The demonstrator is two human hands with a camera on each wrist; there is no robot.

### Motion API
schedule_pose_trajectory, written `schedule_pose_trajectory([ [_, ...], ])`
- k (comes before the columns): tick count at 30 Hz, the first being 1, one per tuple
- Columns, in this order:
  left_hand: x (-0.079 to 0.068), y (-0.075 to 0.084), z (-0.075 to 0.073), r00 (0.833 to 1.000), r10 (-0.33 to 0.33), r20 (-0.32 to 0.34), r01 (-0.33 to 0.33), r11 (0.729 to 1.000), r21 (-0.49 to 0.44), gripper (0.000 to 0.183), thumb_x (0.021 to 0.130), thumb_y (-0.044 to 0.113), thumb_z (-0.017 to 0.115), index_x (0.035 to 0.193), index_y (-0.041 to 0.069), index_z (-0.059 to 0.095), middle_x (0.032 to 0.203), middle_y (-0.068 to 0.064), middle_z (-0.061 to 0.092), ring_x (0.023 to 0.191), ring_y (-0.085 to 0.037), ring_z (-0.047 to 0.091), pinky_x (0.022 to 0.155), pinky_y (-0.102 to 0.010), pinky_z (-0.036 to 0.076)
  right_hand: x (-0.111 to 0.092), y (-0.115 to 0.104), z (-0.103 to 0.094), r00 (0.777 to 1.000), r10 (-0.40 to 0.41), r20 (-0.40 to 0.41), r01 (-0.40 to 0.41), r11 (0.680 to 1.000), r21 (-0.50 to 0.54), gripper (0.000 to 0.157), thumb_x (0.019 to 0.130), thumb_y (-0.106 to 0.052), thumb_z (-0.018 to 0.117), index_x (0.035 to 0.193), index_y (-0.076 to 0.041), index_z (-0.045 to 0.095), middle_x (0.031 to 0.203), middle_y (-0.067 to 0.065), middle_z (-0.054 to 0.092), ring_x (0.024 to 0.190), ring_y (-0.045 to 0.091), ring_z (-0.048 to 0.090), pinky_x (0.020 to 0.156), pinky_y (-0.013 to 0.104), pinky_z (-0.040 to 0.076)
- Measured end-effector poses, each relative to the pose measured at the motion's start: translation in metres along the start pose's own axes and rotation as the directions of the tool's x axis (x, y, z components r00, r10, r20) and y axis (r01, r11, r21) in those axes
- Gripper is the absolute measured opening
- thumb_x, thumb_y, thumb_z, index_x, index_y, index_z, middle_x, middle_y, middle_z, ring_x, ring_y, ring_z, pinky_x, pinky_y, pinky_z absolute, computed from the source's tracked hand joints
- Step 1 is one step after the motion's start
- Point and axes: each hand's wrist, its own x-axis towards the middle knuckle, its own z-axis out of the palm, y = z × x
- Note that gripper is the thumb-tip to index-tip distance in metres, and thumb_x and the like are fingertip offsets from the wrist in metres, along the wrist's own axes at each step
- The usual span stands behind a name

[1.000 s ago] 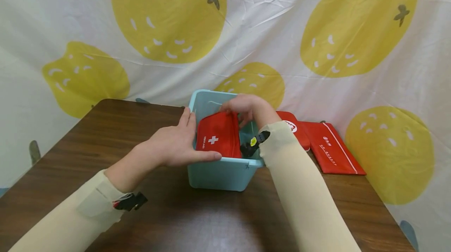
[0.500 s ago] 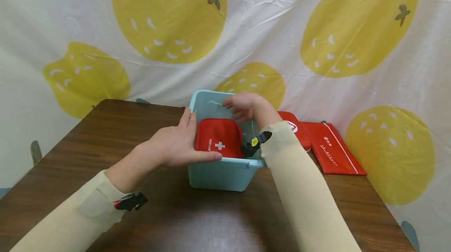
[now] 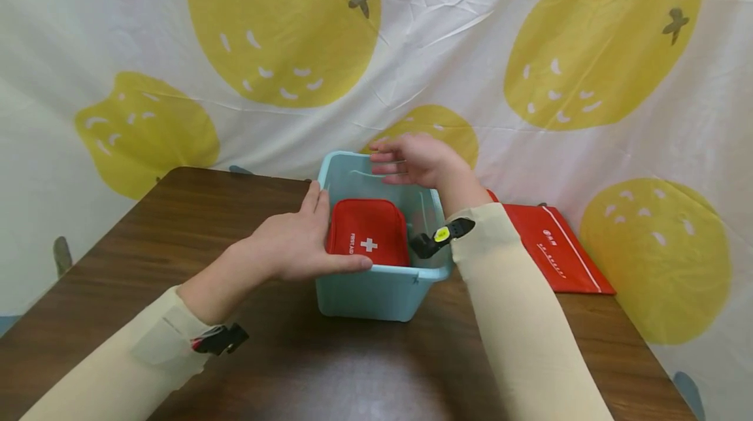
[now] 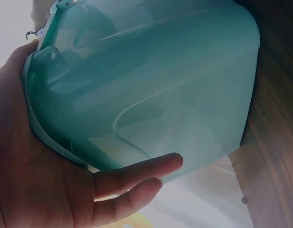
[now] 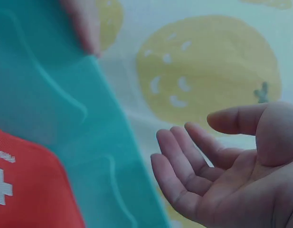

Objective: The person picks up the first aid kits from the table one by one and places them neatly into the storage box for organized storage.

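A light teal plastic bin (image 3: 365, 297) stands on the brown table. Inside it leans a red first aid pouch (image 3: 368, 225), its white cross and lettering facing up. My left hand (image 3: 288, 241) rests against the bin's near left corner, thumb laid along the front rim. In the left wrist view, two straight fingers (image 4: 141, 175) lie along the outer wall. My right hand (image 3: 414, 158) hovers over the back right rim, holding nothing. Its relaxed, slightly bent fingers show in the right wrist view, just outside the rim, with the pouch (image 5: 30, 185) lower left.
To the right of the bin, a flat red pouch (image 3: 555, 248) with white print lies on the table (image 3: 235, 212). A second red item (image 3: 493, 196) is mostly hidden behind my right arm. A lemon-patterned cloth (image 3: 435, 22) hangs close behind the table.
My right hand has let go of the first aid pouch, which has tipped back into the bin, and risen to the back right rim. My left hand has stayed put.
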Motion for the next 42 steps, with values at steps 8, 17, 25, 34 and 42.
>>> schedule_pose_trajectory([
  [8,0.000,0.000,0.000,1.000,-0.001,-0.002,0.001,1.000,-0.008,0.144,0.081,0.097,0.057,0.175,-0.001,0.007,0.184,-0.022,0.007,0.119,-0.038,0.073,0.089,-0.047,0.065,-0.035,-0.010,-0.027,0.978,-0.210,-0.009,0.210,0.977,-0.044,0.045,0.114,-0.025,0.056,0.155,-0.005,0.058,0.127,0.004,0.072,0.115,0.023,0.076,0.098,0.032,0.063],
  [17,-0.001,-0.001,0.002,1.000,0.001,-0.015,-0.001,1.000,0.008,0.143,0.083,0.097,0.055,0.175,-0.002,0.007,0.184,-0.023,0.005,0.116,-0.038,0.074,0.089,-0.047,0.064,-0.062,0.022,-0.083,0.962,-0.256,-0.095,0.241,0.959,-0.147,0.047,0.116,-0.024,0.051,0.157,-0.002,0.053,0.118,-0.006,0.075,0.108,0.010,0.077,0.095,0.026,0.063],
  [25,-0.002,-0.001,0.002,1.000,0.005,-0.018,-0.005,1.000,0.007,0.143,0.083,0.097,0.055,0.175,-0.003,0.008,0.184,-0.023,0.005,0.111,-0.037,0.075,0.089,-0.047,0.063,-0.062,0.095,-0.141,0.961,-0.178,-0.210,0.106,0.944,-0.314,0.052,0.115,-0.021,0.048,0.160,0.007,0.046,0.114,-0.013,0.070,0.098,-0.001,0.072,0.091,0.022,0.062],
  [34,-0.003,-0.003,0.002,1.000,-0.002,-0.013,0.002,1.000,-0.001,0.143,0.083,0.097,0.055,0.175,-0.002,0.007,0.185,-0.023,0.004,0.101,-0.032,0.075,0.083,-0.045,0.063,-0.059,0.152,-0.174,0.926,-0.159,-0.341,-0.038,0.863,-0.504,0.062,0.111,-0.026,0.056,0.164,0.003,0.043,0.164,0.033,0.048,0.144,0.047,0.054,0.120,0.056,0.047],
  [42,-0.002,-0.001,0.003,1.000,0.002,-0.012,-0.002,1.000,-0.002,0.143,0.083,0.096,0.056,0.175,-0.002,0.007,0.184,-0.023,0.005,0.106,-0.034,0.075,0.083,-0.045,0.064,-0.049,0.173,-0.188,0.949,-0.123,-0.289,-0.107,0.739,-0.666,0.082,0.106,-0.028,0.066,0.171,0.002,0.026,0.169,0.036,0.036,0.152,0.054,0.037,0.127,0.070,0.032],
])
